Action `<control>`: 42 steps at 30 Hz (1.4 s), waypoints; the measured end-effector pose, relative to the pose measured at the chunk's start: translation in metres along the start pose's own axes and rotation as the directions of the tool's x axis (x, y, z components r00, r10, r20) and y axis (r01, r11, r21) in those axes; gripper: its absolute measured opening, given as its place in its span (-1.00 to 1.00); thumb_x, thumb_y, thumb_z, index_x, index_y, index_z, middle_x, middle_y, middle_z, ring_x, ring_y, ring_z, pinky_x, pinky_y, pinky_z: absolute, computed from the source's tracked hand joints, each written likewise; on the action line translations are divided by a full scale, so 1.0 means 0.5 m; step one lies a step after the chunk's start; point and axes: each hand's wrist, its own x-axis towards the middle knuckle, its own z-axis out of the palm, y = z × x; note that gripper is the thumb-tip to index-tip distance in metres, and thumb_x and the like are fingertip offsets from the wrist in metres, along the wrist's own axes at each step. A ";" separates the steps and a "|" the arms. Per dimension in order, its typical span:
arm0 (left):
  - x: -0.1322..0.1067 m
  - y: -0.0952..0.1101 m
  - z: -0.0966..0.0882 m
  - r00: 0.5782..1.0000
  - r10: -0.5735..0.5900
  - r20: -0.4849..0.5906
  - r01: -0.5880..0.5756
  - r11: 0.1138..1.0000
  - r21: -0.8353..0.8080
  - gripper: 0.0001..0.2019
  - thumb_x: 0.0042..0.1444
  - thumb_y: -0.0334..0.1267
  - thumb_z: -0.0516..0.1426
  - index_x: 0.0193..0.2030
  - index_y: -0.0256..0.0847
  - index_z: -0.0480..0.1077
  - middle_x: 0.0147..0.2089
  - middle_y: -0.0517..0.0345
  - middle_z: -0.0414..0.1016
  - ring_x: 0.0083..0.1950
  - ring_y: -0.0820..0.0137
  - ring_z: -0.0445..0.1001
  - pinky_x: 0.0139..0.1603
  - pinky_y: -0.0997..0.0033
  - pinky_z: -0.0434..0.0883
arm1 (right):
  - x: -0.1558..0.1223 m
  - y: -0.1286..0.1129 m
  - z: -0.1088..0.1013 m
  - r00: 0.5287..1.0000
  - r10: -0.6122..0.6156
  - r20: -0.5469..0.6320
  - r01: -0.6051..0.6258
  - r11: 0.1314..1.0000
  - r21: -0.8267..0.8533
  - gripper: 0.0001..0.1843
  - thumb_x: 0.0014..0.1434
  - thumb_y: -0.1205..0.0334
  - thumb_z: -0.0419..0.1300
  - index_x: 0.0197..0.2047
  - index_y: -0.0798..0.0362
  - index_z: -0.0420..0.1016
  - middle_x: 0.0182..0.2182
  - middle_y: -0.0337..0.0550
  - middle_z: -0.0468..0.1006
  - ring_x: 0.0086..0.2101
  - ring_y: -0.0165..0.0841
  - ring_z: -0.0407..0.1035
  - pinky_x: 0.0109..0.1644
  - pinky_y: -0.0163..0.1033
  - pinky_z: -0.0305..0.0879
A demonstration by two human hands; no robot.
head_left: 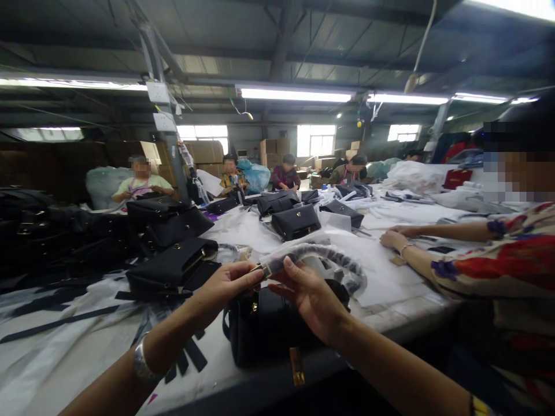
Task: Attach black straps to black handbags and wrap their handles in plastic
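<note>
My left hand (225, 286) pinches the metal clasp end of a strap wrapped in clear plastic (323, 254). My right hand (310, 294) grips the same wrapped strap just right of the clasp, fingers curled round it. The strap arcs to the right and down toward a black handbag (264, 329), which stands at the table's near edge right below both hands. A gold tag (297, 365) hangs from the bag's front.
More black handbags (173, 266) (297, 221) and loose black straps (56, 323) lie on the white-covered table (390, 289). A co-worker's arms (416, 242) reach in from the right. Several people sit at the far end among boxes.
</note>
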 end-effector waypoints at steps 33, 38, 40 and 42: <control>-0.020 -0.002 0.034 0.981 -0.025 -0.194 -0.012 0.982 -0.190 -0.66 0.11 0.00 0.27 -0.11 -0.20 0.43 -0.37 0.20 0.45 -0.32 0.45 0.41 -0.33 0.54 0.29 | 0.068 -0.080 -0.007 0.991 0.108 -0.079 -0.124 0.964 -0.237 -0.68 0.06 0.04 0.40 -0.32 0.17 0.61 -0.33 -0.10 0.58 -0.40 -0.42 0.39 -0.28 -0.30 0.45; -0.014 0.002 0.046 0.977 -0.031 -0.213 -0.012 0.981 -0.196 -0.61 0.06 -0.03 0.31 -0.10 -0.20 0.33 -0.43 0.24 0.46 -0.34 0.43 0.45 -0.35 0.54 0.28 | 0.060 -0.083 -0.006 0.988 0.147 -0.034 -0.151 0.972 -0.178 -0.69 0.11 0.04 0.36 -0.31 0.17 0.62 -0.36 -0.10 0.60 -0.38 -0.41 0.43 -0.22 -0.30 0.46; -0.013 0.000 0.050 0.976 -0.013 -0.218 -0.030 0.981 -0.194 -0.60 0.07 -0.04 0.31 -0.09 -0.20 0.30 -0.44 0.26 0.46 -0.36 0.44 0.44 -0.35 0.54 0.27 | 0.052 -0.079 -0.006 0.990 0.141 -0.008 -0.140 0.971 -0.196 -0.67 0.10 0.00 0.37 -0.31 0.16 0.62 -0.36 -0.11 0.60 -0.39 -0.42 0.43 -0.19 -0.28 0.46; -0.012 -0.004 0.052 0.977 0.012 -0.214 -0.052 0.982 -0.179 -0.60 0.07 -0.06 0.30 -0.08 -0.20 0.28 -0.46 0.28 0.45 -0.38 0.45 0.43 -0.35 0.53 0.27 | 0.044 -0.076 -0.006 0.990 0.140 0.001 -0.137 0.966 -0.220 -0.65 0.09 -0.02 0.37 -0.32 0.15 0.62 -0.36 -0.13 0.59 -0.41 -0.43 0.41 -0.17 -0.26 0.45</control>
